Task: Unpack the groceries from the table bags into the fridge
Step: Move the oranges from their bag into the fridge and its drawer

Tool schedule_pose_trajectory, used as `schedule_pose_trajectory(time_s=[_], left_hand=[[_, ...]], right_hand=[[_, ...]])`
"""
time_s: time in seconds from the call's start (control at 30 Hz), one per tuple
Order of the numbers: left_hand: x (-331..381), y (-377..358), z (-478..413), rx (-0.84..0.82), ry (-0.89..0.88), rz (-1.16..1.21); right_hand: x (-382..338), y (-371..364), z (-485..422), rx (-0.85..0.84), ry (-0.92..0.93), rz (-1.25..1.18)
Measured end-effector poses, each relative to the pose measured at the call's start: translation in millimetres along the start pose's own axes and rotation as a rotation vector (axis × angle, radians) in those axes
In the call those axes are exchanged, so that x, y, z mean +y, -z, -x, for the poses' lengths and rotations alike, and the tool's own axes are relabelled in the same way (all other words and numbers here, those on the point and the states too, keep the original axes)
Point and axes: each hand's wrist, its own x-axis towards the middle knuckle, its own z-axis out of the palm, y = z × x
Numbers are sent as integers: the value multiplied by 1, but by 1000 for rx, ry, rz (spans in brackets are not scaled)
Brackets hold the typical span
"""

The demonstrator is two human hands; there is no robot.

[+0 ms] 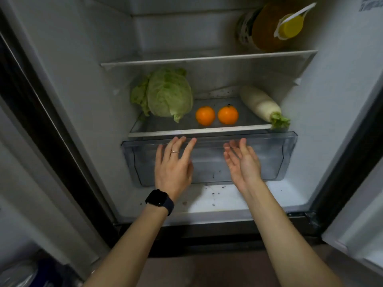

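In the open fridge [83,83], seen from the head camera, we find the groceries on the lower shelf [199,131]. A cabbage [169,94] sits at the left, an orange [205,116] and a second orange [228,114] lie just apart in the middle, and a white radish [260,104] lies at the right with its leafy end over the front edge. Below, our left hand [173,164], with a ring [175,152] and a watch [159,200], is spread flat and holds nothing, its fingertips at the top rim of the clear drawer [286,154]. Our right hand [242,160] is relaxed, palm turned inward, and holds nothing. We cannot tell whether it touches the drawer. The cloudy plastic hides what the drawer holds. On the upper shelf [207,59] an oil bottle [269,32] is cut off by the frame's top edge and covers most of a jar [244,32], whose label we cannot read.
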Motion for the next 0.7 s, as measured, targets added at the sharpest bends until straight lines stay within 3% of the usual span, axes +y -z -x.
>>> schedule_pose_trajectory(time_s=[0.13,0.33,0.57,0.7], left_hand=[[7,9,18,198,-10,21],[15,24,35,289,-16,-55],[15,81,27,113,-155,-222],[31,107,37,9,-104,-235]], right_hand=[[-4,10,34,-15,84,71],[-5,17,72,11,113,90],[-13,20,108,24,77,65],[-21,23,132,31,54,81]])
